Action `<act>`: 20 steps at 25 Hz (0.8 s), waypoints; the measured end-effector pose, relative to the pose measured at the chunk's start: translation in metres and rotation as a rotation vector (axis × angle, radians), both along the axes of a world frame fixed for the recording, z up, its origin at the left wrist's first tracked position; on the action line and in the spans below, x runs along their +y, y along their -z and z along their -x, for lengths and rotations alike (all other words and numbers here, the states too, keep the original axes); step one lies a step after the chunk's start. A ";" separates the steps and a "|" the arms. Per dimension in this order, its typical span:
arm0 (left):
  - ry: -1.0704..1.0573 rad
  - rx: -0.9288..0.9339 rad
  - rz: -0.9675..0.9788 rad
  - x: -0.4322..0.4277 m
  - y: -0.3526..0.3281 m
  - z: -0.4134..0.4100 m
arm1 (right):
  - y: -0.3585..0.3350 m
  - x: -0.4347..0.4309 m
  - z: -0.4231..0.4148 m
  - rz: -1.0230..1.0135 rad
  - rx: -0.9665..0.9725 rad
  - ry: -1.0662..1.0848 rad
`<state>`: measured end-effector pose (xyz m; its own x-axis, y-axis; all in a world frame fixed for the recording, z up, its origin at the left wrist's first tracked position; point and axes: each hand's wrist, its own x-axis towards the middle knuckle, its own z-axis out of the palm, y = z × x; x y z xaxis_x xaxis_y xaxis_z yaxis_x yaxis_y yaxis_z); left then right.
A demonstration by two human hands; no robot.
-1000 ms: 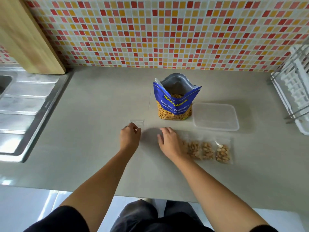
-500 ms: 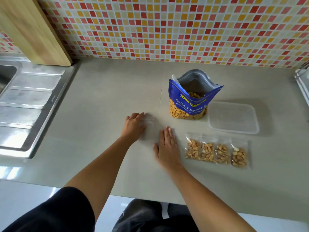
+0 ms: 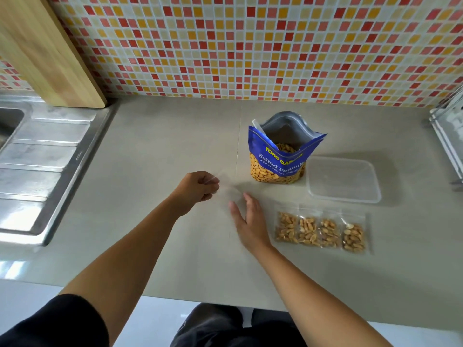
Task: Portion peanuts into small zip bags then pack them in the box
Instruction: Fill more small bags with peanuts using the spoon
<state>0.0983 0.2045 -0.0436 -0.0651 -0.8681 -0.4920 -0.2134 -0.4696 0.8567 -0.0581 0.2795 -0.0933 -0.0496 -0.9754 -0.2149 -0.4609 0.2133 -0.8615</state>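
An open blue bag of salted peanuts stands upright on the grey counter. To its right lies a clear plastic box, with nothing visible inside. Several small zip bags filled with peanuts lie side by side in front of the box. My left hand is pinched on the edge of an empty clear zip bag, lifting it off the counter. My right hand hovers flat with fingers apart just right of that bag, holding nothing.
A steel sink drainboard takes up the left side. A wooden cutting board leans on the tiled wall at the back left. A white dish rack stands at the right edge. The counter's front edge runs close to my body.
My left hand has closed on the empty zip bag and raised it. My right hand has lifted from the counter and shifted slightly right. The camera has moved closer and to the left.
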 end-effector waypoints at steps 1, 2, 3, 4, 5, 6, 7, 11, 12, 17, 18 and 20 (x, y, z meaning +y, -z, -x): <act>0.008 0.052 -0.013 0.003 -0.007 0.003 | -0.009 -0.003 0.001 -0.019 -0.114 0.108; 0.028 0.088 -0.025 0.005 -0.014 0.007 | -0.018 -0.004 0.003 -0.022 -0.211 0.198; 0.060 0.110 -0.032 0.008 -0.021 0.012 | -0.026 -0.005 0.008 -0.011 -0.294 0.257; 0.095 0.126 -0.035 0.011 -0.029 0.017 | -0.033 -0.005 0.015 0.018 -0.344 0.283; 0.134 0.135 -0.031 0.013 -0.036 0.022 | -0.039 -0.003 0.024 0.049 -0.370 0.291; 0.172 0.146 -0.025 0.014 -0.044 0.027 | -0.048 -0.002 0.033 0.074 -0.390 0.289; 0.208 0.158 -0.012 0.016 -0.053 0.032 | -0.057 0.001 0.044 0.100 -0.406 0.284; 0.306 0.250 0.104 0.018 -0.091 0.055 | -0.105 0.004 0.089 0.247 -0.444 0.243; 0.312 0.287 0.127 0.018 -0.099 0.060 | -0.116 0.002 0.098 0.268 -0.448 0.226; 0.312 0.472 0.133 0.009 -0.127 0.089 | -0.163 -0.011 0.132 0.324 -0.425 0.172; 0.304 0.480 0.140 0.007 -0.128 0.094 | -0.166 -0.012 0.134 0.334 -0.422 0.165; 0.284 0.508 0.151 0.004 -0.128 0.101 | -0.167 -0.015 0.137 0.342 -0.415 0.159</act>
<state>-0.0026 0.2084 0.0848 -0.4991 -0.8404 -0.2110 0.1413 -0.3192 0.9371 -0.1951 0.2647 0.0734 -0.1802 -0.9804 0.0796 -0.0530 -0.0711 -0.9961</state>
